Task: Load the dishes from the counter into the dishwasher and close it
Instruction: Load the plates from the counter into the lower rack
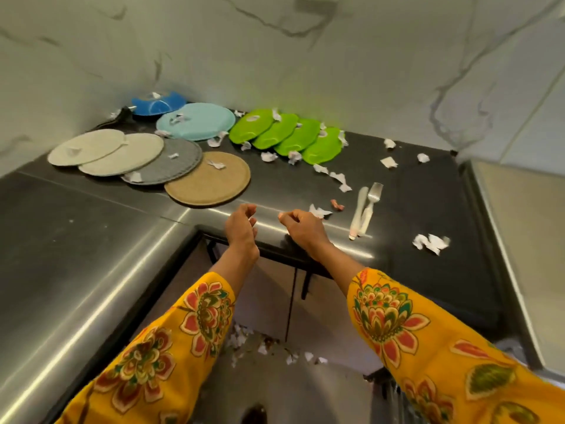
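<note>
While your left hand [241,224] and right hand [301,229] hover loosely curled, grasping nothing | tan plate [208,179] just ahead | fork [371,206] right

Crumpled scraps of white paper [431,243] lie scattered over the dark steel counter [76,240]; a small pinkish scrap [337,205] sits near the front edge; white marble wall panels [305,56] with grey veins rise behind; a black handled object [122,115] rests in the far left corner; more paper bits [266,350] litter the floor below, by pale cabinet doors [269,295]
</note>
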The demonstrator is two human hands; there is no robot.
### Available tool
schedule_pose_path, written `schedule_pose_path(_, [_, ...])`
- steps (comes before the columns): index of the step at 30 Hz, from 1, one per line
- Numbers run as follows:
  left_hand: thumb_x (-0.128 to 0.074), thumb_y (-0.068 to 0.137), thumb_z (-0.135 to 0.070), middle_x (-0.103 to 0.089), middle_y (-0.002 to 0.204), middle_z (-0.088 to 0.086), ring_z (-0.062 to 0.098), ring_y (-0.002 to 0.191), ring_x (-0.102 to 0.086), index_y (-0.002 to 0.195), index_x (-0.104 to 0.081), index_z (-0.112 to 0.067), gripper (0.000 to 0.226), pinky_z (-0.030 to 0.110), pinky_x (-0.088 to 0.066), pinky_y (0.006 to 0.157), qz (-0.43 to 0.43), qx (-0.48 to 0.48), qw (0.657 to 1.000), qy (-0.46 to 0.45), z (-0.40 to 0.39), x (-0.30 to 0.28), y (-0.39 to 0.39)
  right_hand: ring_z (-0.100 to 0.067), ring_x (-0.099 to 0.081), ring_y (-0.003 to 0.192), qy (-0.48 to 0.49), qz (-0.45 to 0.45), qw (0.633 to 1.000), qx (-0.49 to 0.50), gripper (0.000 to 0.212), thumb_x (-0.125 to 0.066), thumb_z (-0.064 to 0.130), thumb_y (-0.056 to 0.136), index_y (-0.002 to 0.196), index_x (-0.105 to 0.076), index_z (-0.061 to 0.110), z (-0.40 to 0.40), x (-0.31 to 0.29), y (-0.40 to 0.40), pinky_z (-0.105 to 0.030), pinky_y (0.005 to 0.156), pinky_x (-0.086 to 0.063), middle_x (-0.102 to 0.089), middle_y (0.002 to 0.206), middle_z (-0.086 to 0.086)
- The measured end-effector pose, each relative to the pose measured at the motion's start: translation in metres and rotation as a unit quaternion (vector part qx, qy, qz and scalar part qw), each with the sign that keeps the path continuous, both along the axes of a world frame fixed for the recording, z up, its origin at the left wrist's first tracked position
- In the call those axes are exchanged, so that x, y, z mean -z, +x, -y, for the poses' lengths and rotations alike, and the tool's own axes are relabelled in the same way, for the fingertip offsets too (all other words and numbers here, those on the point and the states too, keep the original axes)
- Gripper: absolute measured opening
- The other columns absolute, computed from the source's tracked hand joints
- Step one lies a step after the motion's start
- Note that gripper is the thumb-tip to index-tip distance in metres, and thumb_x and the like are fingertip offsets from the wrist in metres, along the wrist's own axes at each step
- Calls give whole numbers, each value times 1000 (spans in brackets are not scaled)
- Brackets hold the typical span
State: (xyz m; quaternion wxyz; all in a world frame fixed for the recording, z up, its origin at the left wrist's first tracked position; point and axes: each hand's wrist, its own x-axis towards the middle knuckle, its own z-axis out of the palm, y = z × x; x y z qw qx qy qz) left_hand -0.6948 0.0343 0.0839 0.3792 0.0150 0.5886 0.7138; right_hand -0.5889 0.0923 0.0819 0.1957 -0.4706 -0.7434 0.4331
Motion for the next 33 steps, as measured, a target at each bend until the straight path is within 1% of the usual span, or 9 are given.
schedule_pose_path(5, [-55, 84, -22, -52, 82, 5, 12, 60, -43, 75, -60, -15, 12, 21, -32, 49, -1, -53, 998, -26, -5, 0, -77, -23, -59, 97, -10, 12, 1000, -4, 33, -53, 37, 93, 102, -68, 9, -13, 4, -63, -29, 80, -41, -68, 106, -12])
schedule_pose_path(7, [-56, 83, -20, -48, 78, 3, 12, 56, -38, 76, -60, -13, 11, 23, -33, 53, 4, -79, 996, -36, -6, 2, -98, -25, -59, 104, -15, 35, 999, -12, 36, -53, 38, 92, 106, -66, 8, -17, 7, -81, -31, 85, -43, -67, 110, -11])
schedule_pose_path(11, [-55, 86, -19, -51, 93, 1, 17, 66, -40, 95, -64, -5, 18, 23, -32, 54, 23, -112, 993, -27, -10, 5, -123, -28, -50, 123, 26, 137, 988, -65, 52, -51, 40, 93, 132, -51, 4, -27, 12, -105, -33, 99, -38, -54, 134, -14])
schedule_pose_path(14, [-55, 88, -20, -56, 112, -2, 16, 86, -43, 123, -58, -4, 39, 24, -37, 67, 28, -121, 992, -28, -15, 5, -138, -33, -52, 116, 73, 199, 971, -110, 43, -51, 37, 93, 118, -57, 3, -37, 14, -117, -33, 86, -40, -59, 124, -17])
schedule_pose_path(16, [-54, 90, -22, -54, 104, -2, 13, 87, -46, 117, -56, -5, 32, 26, -36, 72, 33, -119, 992, -31, -18, 2, -148, -35, -53, 112, 91, 216, 965, -118, 37, -51, 37, 93, 106, -58, 4, -44, 16, -124, -33, 79, -39, -60, 118, -19])
schedule_pose_path(21, [-56, 87, -27, -53, 109, 3, 17, 95, -48, 106, -52, -14, 23, 28, -36, 74, 37, -121, 991, -42, -28, 0, -177, -36, -51, 111, 103, 205, 967, -115, 36, -53, 36, 92, 102, -57, 1, -67, 17, -144, -37, 87, -40, -59, 117, -21])
schedule_pose_path(25, [-59, 79, -27, -60, 102, 9, 23, 89, -57, 87, -59, -12, 17, 33, -47, 74, 30, -146, 988, -32, -45, 6, -205, -36, -43, 123, 79, 214, 966, -123, 50, -49, 37, 94, 128, -46, 0, -93, 12, -162, -37, 99, -33, -49, 133, -21])
schedule_pose_path(29, [-59, 73, -30, -58, 122, 11, 29, 109, -56, 122, -54, -9, 53, 48, -46, 97, 26, -160, 985, -52, -58, 7, -223, -32, -36, 133, 68, 215, 967, -115, 64, -50, 41, 93, 140, -32, 2, -119, 10, -182, -37, 107, -26, -40, 144, -17])
schedule_pose_path(33, [-60, 74, -33, -53, 129, 9, 30, 113, -53, 126, -53, -11, 57, 46, -44, 100, 12, -165, 981, -98, -68, 5, -231, -32, -32, 134, 49, 206, 974, -77, 62, -51, 42, 92, 138, -36, 3, -138, 15, -196, -38, 108, -24, -38, 143, -18])
